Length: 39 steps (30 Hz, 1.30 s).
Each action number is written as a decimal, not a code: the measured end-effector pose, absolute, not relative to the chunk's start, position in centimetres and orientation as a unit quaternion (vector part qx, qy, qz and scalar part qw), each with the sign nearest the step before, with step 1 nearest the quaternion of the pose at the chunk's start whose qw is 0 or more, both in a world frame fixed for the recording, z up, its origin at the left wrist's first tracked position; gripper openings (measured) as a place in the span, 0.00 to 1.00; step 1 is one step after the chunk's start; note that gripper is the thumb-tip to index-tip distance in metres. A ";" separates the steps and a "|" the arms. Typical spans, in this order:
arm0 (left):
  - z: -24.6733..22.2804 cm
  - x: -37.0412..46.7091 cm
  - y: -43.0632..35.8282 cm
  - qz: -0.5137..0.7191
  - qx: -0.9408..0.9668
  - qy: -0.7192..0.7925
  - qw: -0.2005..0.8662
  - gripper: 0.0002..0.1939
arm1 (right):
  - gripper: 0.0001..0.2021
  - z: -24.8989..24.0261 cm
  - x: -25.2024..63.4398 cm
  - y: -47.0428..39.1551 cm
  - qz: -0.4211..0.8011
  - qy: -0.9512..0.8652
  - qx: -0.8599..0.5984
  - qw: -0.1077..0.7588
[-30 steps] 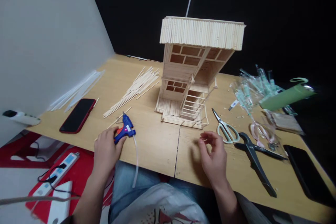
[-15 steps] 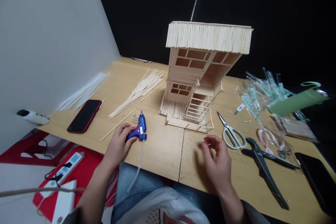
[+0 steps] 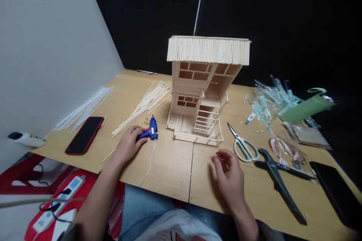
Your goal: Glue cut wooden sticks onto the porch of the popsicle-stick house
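My left hand (image 3: 130,143) is closed round the handle of a blue hot glue gun (image 3: 151,131), which lies on the table with a clear glue stick (image 3: 149,169) trailing from its back. Its nozzle points away from me. My right hand (image 3: 229,168) rests on the table, fingers loosely curled and apart, with nothing visible in it. Beyond both hands stands a two-storey model house (image 3: 202,90) of thin wooden sticks, with a slatted roof, railings and a stair. Scissors (image 3: 244,148) with pale handles lie just right of my right hand.
Loose wooden sticks (image 3: 147,103) and white strips (image 3: 85,109) lie at the left, near a red-cased phone (image 3: 85,135). On the right are a black cutting tool (image 3: 278,180), a green bottle (image 3: 307,107), plastic-wrapped items (image 3: 271,99) and a black phone (image 3: 336,190). A power strip (image 3: 60,203) sits below left.
The view has shifted slightly, so the house appears farther left and lower. My left hand and the glue gun have moved a little forward on the table. My right hand keeps its curled pose.
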<state>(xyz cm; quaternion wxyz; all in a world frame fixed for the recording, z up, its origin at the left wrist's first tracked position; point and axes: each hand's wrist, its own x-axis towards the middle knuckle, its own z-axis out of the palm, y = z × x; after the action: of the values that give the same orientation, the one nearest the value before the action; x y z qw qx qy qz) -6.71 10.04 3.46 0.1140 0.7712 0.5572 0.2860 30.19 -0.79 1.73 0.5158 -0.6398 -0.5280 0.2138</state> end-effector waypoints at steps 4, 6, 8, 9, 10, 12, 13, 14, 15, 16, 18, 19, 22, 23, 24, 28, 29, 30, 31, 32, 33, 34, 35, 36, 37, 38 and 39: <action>3.9 -9.3 8.5 0.276 0.724 0.630 0.056 0.21 | 0.13 1.1 30.9 -0.6 0.210 -0.520 -0.642 0.523; 3.9 -10.9 8.1 0.216 0.700 0.680 0.030 0.23 | 0.13 1.0 31.1 -0.4 0.209 -0.518 -0.641 0.526; 3.8 -12.0 8.0 0.138 0.689 0.711 0.032 0.22 | 0.13 1.0 31.1 -0.2 0.210 -0.515 -0.641 0.529; 3.8 -12.4 8.1 0.109 0.684 0.720 0.035 0.21 | 0.13 1.0 31.1 -0.1 0.210 -0.514 -0.641 0.530; 3.8 -12.6 8.2 0.090 0.680 0.727 0.037 0.20 | 0.13 1.0 31.0 0.0 0.209 -0.515 -0.640 0.530; 4.0 -12.6 8.4 0.073 0.672 0.736 0.032 0.19 | 0.13 1.1 30.9 0.1 0.206 -0.517 -0.640 0.530; 4.1 -12.5 8.5 0.068 0.670 0.738 0.028 0.19 | 0.12 1.2 30.8 0.0 0.205 -0.517 -0.641 0.529; 4.2 -12.4 8.6 0.063 0.670 0.739 0.026 0.19 | 0.12 1.3 30.7 0.0 0.204 -0.518 -0.642 0.528; 4.3 -12.2 8.7 0.057 0.671 0.739 0.023 0.19 | 0.12 1.4 30.7 0.0 0.202 -0.518 -0.643 0.527; 4.4 -12.1 8.8 0.052 0.673 0.738 0.021 0.19 | 0.12 1.4 30.7 -0.1 0.200 -0.518 -0.644 0.526; 4.6 -12.0 8.9 0.043 0.673 0.739 0.015 0.19 | 0.13 1.6 30.8 -0.2 0.194 -0.518 -0.648 0.524; 4.7 -11.9 9.0 0.039 0.669 0.742 0.010 0.19 | 0.13 1.6 30.9 -0.2 0.192 -0.518 -0.649 0.522; 4.8 -11.7 9.5 0.036 0.649 0.760 -0.007 0.20 | 0.13 1.7 31.1 -0.2 0.184 -0.520 -0.655 0.517; 4.8 -11.7 9.7 0.037 0.642 0.766 -0.011 0.20 | 0.13 1.8 31.1 -0.1 0.182 -0.521 -0.657 0.514; 4.8 -11.6 9.9 0.038 0.636 0.771 -0.015 0.20 | 0.12 1.8 31.1 0.0 0.181 -0.522 -0.658 0.512; 4.8 -11.3 10.8 0.047 0.627 0.777 -0.023 0.21 | 0.11 2.1 30.9 0.2 0.181 -0.525 -0.662 0.503; 4.8 -11.2 11.0 0.049 0.626 0.778 -0.024 0.21 | 0.11 2.2 30.8 0.3 0.181 -0.526 -0.664 0.500; 4.9 -11.1 11.1 0.052 0.626 0.777 -0.026 0.20 | 0.11 2.3 30.9 0.4 0.182 -0.526 -0.665 0.498; 5.1 -11.1 11.2 0.054 0.626 0.778 -0.027 0.20 | 0.11 2.3 31.0 0.5 0.183 -0.526 -0.667 0.495; 5.2 -11.0 11.2 0.055 0.625 0.778 -0.029 0.19 | 0.10 2.3 31.2 0.7 0.185 -0.526 -0.669 0.492; 5.5 -10.8 11.1 0.066 0.625 0.777 -0.033 0.19 | 0.10 2.3 31.4 0.8 0.186 -0.525 -0.671 0.489; 5.8 -10.6 10.8 0.089 0.625 0.775 -0.038 0.18 | 0.10 2.3 31.7 0.9 0.188 -0.524 -0.674 0.486; 6.1 -10.3 10.5 0.119 0.625 0.770 -0.044 0.18 | 0.10 2.2 32.0 1.1 0.189 -0.522 -0.676 0.485; 6.3 -9.8 10.1 0.150 0.627 0.763 -0.050 0.18 | 0.10 2.1 32.3 1.2 0.192 -0.519 -0.678 0.484; 6.6 -9.2 9.6 0.188 0.630 0.752 -0.050 0.19 | 0.10 2.1 32.6 1.4 0.196 -0.516 -0.678 0.486; 6.7 -8.3 9.0 0.222 0.638 0.736 -0.041 0.19 | 0.09 2.0 32.8 1.5 0.202 -0.513 -0.676 0.489; 6.8 -7.3 8.4 0.251 0.651 0.716 -0.019 0.20 | 0.09 1.9 33.0 1.7 0.211 -0.510 -0.672 0.493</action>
<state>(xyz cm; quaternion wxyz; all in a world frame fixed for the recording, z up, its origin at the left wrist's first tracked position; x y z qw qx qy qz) -7.28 8.40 6.77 -0.0187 0.6512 0.7159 0.2511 33.01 1.67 1.90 0.4933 -0.6722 -0.5103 0.2107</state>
